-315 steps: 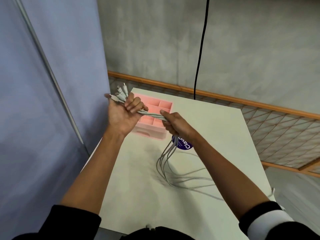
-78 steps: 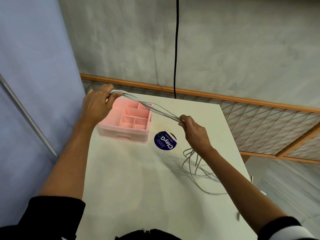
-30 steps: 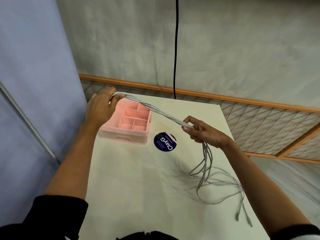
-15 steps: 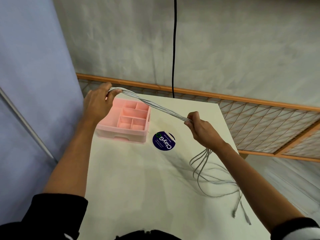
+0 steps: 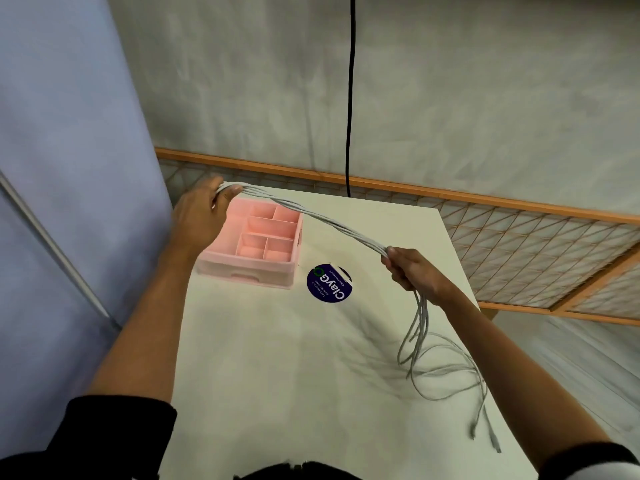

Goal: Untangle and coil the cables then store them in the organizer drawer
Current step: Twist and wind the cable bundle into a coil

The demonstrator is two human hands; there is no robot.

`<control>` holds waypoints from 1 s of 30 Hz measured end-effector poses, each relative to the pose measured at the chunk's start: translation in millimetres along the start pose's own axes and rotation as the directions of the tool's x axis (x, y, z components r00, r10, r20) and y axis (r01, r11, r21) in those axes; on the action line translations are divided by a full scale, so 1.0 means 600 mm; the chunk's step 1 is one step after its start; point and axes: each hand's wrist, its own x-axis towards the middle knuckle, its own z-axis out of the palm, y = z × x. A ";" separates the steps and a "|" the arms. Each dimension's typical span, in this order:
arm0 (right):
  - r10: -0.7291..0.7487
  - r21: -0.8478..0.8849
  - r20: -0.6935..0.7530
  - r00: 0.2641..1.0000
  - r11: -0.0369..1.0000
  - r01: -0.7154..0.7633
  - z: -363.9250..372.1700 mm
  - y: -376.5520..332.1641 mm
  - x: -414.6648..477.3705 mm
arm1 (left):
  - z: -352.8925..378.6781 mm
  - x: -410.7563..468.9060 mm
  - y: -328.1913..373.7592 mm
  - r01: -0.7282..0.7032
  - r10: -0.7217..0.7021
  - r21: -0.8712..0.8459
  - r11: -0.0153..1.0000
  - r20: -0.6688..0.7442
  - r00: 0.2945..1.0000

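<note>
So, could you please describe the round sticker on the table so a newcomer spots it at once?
Start at the white table. Near its far left stands a pink organizer; the sticker lies just right of its front corner. It is the only dark-blue disc, printed with white lettering.

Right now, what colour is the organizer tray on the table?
Pink; the organizer tray shows best in the head view.

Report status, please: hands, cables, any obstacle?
Left hand, right hand: both hold cable bundle, stretched over pink organizer. Loose ends trail on table. Round sticker beside organizer.
</note>
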 end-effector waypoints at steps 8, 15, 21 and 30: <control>0.192 0.529 -0.036 0.981 0.836 -0.144 -0.003 -0.016 0.024 | 0.017 -0.030 0.042 0.212 -0.144 -0.414 0.885 0.191 0.971; 0.456 0.571 0.057 0.888 0.715 -0.404 0.022 -0.044 0.048 | 0.033 -0.063 0.101 0.204 0.015 -0.626 0.753 0.326 0.945; 0.527 0.388 0.037 0.849 0.775 -0.498 0.053 -0.072 0.064 | 0.065 -0.082 0.149 0.172 0.162 -0.672 0.720 0.403 0.901; 0.103 -0.095 0.042 0.994 0.991 -0.099 -0.001 -0.046 0.022 | 0.023 -0.023 0.058 0.348 -0.344 -0.865 0.363 0.222 0.912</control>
